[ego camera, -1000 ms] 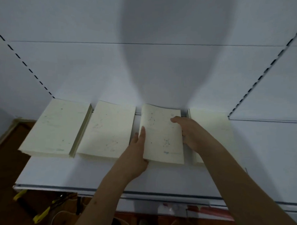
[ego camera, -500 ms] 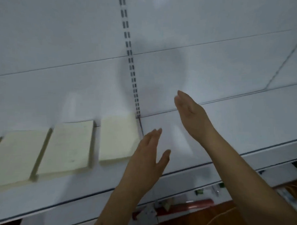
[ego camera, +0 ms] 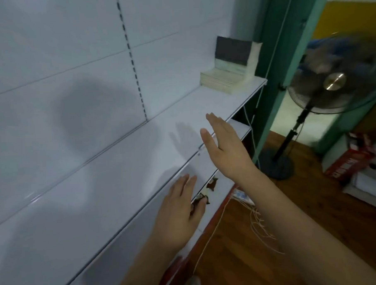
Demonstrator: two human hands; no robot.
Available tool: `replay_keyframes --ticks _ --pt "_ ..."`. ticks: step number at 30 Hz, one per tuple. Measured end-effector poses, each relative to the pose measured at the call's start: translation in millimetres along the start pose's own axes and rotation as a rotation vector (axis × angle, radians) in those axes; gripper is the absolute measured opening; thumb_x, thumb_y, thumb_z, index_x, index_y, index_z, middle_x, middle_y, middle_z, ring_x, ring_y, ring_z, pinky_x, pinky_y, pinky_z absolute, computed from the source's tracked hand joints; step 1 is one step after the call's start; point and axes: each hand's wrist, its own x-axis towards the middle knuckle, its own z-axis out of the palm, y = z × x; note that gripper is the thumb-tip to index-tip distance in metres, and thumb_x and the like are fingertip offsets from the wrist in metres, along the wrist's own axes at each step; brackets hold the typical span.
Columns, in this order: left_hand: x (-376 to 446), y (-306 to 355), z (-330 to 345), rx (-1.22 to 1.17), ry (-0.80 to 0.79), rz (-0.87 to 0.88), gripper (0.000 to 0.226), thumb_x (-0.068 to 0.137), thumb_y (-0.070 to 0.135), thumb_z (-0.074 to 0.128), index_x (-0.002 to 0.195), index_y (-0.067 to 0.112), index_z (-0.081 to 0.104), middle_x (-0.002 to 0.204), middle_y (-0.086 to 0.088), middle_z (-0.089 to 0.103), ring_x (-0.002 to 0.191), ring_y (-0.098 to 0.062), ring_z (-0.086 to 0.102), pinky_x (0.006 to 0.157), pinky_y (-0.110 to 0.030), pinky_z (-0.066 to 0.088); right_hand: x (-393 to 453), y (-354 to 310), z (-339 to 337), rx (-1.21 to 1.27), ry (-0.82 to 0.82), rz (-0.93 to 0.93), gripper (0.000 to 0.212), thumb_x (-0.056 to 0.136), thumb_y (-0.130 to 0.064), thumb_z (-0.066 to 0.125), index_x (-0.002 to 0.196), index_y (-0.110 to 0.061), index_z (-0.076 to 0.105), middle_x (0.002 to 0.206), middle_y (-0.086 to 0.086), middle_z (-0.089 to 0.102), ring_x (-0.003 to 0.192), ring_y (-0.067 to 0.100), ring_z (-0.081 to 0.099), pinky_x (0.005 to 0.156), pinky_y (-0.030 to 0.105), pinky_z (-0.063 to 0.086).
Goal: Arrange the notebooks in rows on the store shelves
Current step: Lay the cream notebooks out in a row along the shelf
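Note:
A stack of cream notebooks (ego camera: 221, 79) lies at the far right end of the white shelf (ego camera: 124, 179), with more notebooks (ego camera: 235, 52) standing upright behind it, one showing a dark cover. My right hand (ego camera: 223, 145) is raised over the shelf's front edge, fingers straight and empty, well short of the stack. My left hand (ego camera: 179, 211) hovers lower at the shelf's front edge, fingers straight, holding nothing. The row of notebooks laid earlier is out of view.
A lower white shelf (ego camera: 238, 127) juts out beneath. A standing fan (ego camera: 322, 87) is on the wooden floor to the right, beside a green door frame (ego camera: 274, 59). A red box (ego camera: 347, 159), white cords (ego camera: 259, 221) and small dark scraps (ego camera: 211, 184) lie below.
The view has swung right along the shelf, so the laid row of notebooks has left the frame. Both hands let go of the notebook and now move empty toward the stack at the right end.

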Motion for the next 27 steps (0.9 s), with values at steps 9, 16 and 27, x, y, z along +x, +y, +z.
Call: replay_keyframes --ticks 9,16,27 --pt "217.5 33.3 69.2 -0.039 -0.014 0.104 0.065 0.100 0.058 0.030 0.156 0.036 0.005 0.165 0.013 0.004 0.150 -0.006 0.004 0.118 -0.027 0.008 165.8 141.2 -66.1 -0.194 0.095 0.051 0.064 0.101 -0.056 0.026 0.155 -0.021 0.024 0.162 -0.003 0.021 0.150 0.015 0.013 0.122 0.033 0.010" --pt "364.3 37.2 84.1 -0.015 0.002 0.110 0.071 0.095 0.061 0.024 0.155 0.022 0.025 0.162 0.000 0.025 0.151 -0.016 0.018 0.118 -0.045 0.031 312.0 215.3 -81.0 -0.272 0.010 0.039 0.062 0.103 -0.052 0.028 0.155 -0.017 0.025 0.161 0.001 0.024 0.149 0.019 0.019 0.122 0.036 0.014" --pt "476.2 43.9 117.3 0.114 0.094 -0.006 0.071 0.095 0.065 0.013 0.155 0.029 0.020 0.161 0.010 0.018 0.149 -0.007 0.017 0.117 -0.025 0.019 445.6 358.7 -26.9 -0.351 -0.240 -0.071 0.062 0.101 -0.040 0.046 0.150 -0.005 0.032 0.153 0.018 0.037 0.142 0.031 0.033 0.119 0.038 0.024"
